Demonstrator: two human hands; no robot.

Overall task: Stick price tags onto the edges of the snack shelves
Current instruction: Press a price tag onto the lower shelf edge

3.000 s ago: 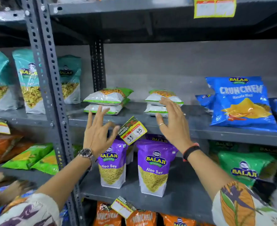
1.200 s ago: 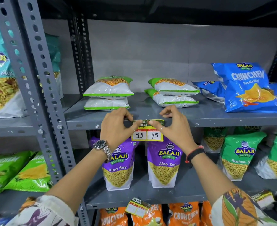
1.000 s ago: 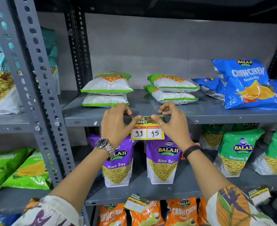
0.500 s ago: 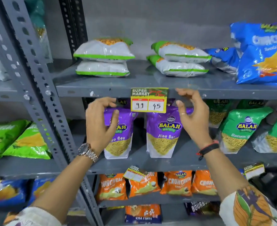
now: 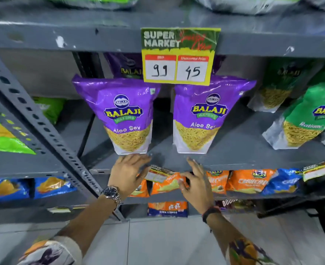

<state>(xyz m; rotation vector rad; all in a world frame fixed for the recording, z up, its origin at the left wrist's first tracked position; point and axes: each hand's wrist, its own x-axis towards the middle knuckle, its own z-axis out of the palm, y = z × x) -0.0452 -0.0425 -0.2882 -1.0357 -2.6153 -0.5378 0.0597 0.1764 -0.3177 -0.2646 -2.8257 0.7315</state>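
A yellow and green price tag (image 5: 179, 56) marked 99 and 45 hangs flat and level from the front edge of the upper grey shelf (image 5: 81, 40). A second price tag (image 5: 158, 174) sits crooked on the edge of the lower shelf (image 5: 243, 159), tilted down to the right. My left hand (image 5: 128, 174) is just left of that tag and my right hand (image 5: 198, 180) just right of it. Both hands have their fingers spread and hold nothing. Whether a fingertip touches the tilted tag is unclear from blur.
Two purple Aloo Sev packets (image 5: 123, 115) stand on the lower shelf, green packets (image 5: 308, 119) to their right. Orange and blue packets (image 5: 247, 181) fill the shelf beneath. A perforated grey upright (image 5: 35, 119) runs diagonally on the left. Another tag (image 5: 317, 170) hangs at right.
Both hands let go of the 99/45 tag, which stays stuck on the upper shelf edge, and dropped to the crooked tag on the shelf below. The view tilted downward and closer.
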